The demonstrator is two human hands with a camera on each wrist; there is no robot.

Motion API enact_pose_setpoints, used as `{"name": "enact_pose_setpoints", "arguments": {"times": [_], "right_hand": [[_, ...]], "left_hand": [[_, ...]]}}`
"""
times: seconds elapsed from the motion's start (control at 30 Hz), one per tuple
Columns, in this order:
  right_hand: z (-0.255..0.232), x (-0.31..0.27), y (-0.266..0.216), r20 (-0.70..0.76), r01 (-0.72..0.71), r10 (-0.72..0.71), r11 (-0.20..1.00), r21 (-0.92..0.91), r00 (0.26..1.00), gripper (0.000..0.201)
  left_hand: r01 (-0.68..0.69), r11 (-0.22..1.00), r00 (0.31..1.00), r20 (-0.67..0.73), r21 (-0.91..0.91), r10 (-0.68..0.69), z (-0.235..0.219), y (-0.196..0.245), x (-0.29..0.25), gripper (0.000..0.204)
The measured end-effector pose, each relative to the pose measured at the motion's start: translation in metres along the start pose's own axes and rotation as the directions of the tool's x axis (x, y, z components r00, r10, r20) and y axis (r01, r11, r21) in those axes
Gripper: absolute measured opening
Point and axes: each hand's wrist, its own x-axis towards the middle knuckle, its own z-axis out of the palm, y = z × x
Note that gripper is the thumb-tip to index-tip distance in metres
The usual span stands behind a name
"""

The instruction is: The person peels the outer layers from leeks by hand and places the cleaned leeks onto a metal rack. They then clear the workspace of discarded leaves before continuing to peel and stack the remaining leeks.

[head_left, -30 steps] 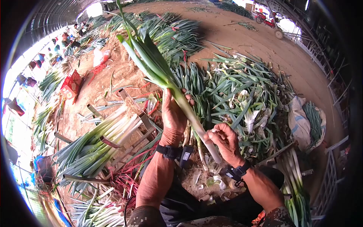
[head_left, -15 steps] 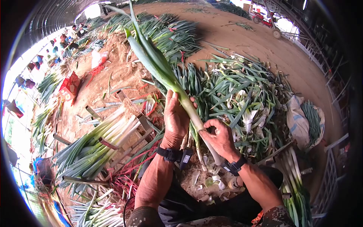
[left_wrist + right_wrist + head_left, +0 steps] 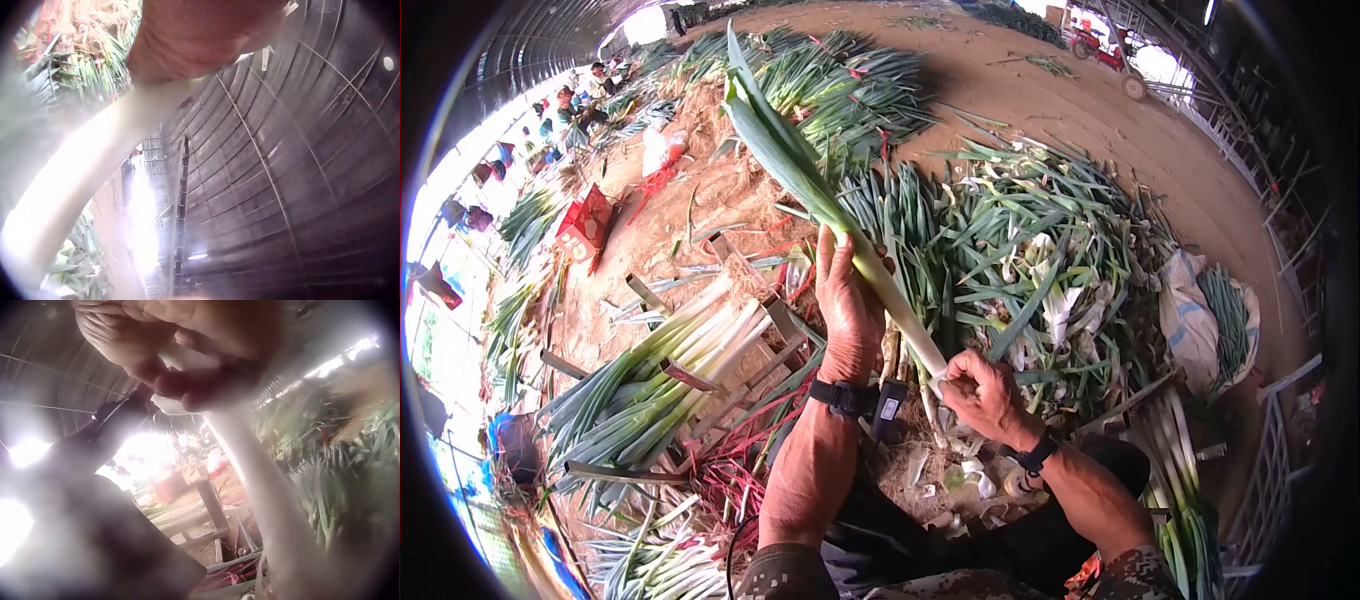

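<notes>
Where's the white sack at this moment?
In the head view, the white sack is on the person's right, beside the right edge of the heap of leaves, with green stalks showing in its mouth.

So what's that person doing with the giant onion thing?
Someone is handling a long plant that looks like a leek or big green onion. Their left hand holds it partway along the pale stem, with the green leaves pointing away from them. Their right hand has its fingers curled at the pale lower end. More stalks lie across a frame on their left, and a big leafy heap sits ahead, toward their right.
</notes>
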Motion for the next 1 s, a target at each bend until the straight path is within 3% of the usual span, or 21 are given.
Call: {"name": "enact_pose_setpoints", "arguments": {"times": [0.2,0.3,0.4,0.43,0.5,0.53,0.6,0.63,0.77,0.87,0.93,1.0], "right_hand": [[0.000,-0.068,0.035,0.222,-0.118,0.118,0.993,-0.014,0.968,0.024],[0.009,-0.125,0.071,0.507,-0.229,0.346,0.933,-0.279,0.789,0.031],[0.016,-0.142,0.080,0.675,-0.110,0.359,0.917,-0.383,0.644,0.038],[0.008,-0.122,0.063,0.603,-0.210,0.398,0.909,-0.359,0.691,0.040],[0.003,-0.085,0.047,0.329,-0.167,0.236,0.960,-0.223,0.914,0.035],[0.001,-0.066,0.041,0.159,-0.119,0.146,0.979,-0.167,0.976,0.034],[-0.001,-0.034,0.030,-0.035,-0.075,0.072,0.994,-0.083,0.997,0.029],[0.001,-0.022,0.029,-0.119,0.040,-0.056,0.991,-0.128,0.991,0.030],[0.011,-0.009,0.042,-0.049,-0.160,0.158,0.986,-0.046,0.986,0.031],[0.016,-0.006,0.050,-0.071,-0.151,0.160,0.982,0.114,0.985,0.029],[0.006,-0.002,0.031,0.067,-0.284,0.281,0.872,0.398,0.957,0.025],[-0.006,0.001,0.016,0.222,-0.387,0.318,0.708,0.590,0.922,0.023]], "left_hand": [[-0.103,0.994,0.995,-0.005,0.049,0.103,-0.011,0.019,0.012,0.045],[-0.159,0.982,0.985,-0.052,0.102,0.165,-0.015,0.029,0.018,0.047],[-0.152,0.987,0.985,-0.079,0.054,0.156,-0.014,0.037,0.016,0.050],[-0.143,0.987,0.984,-0.093,0.068,0.149,-0.012,0.038,0.012,0.051],[-0.142,0.987,0.984,-0.098,0.077,0.149,-0.009,0.037,0.009,0.052],[-0.147,0.987,0.985,-0.077,0.069,0.153,-0.008,0.035,0.008,0.053],[-0.166,0.985,0.985,-0.045,0.051,0.168,-0.010,0.029,0.010,0.053],[-0.151,0.988,0.985,-0.078,0.035,0.153,-0.009,0.027,0.010,0.054],[-0.134,0.991,0.991,-0.005,-0.001,0.134,-0.025,0.020,0.014,0.058],[-0.127,0.986,0.987,0.084,-0.106,0.136,-0.015,0.028,0.007,0.062],[-0.174,0.967,0.966,0.157,-0.188,0.204,-0.012,0.033,0.007,0.061],[-0.025,0.950,0.989,0.130,-0.311,0.069,-0.011,0.038,0.008,0.047]]}}
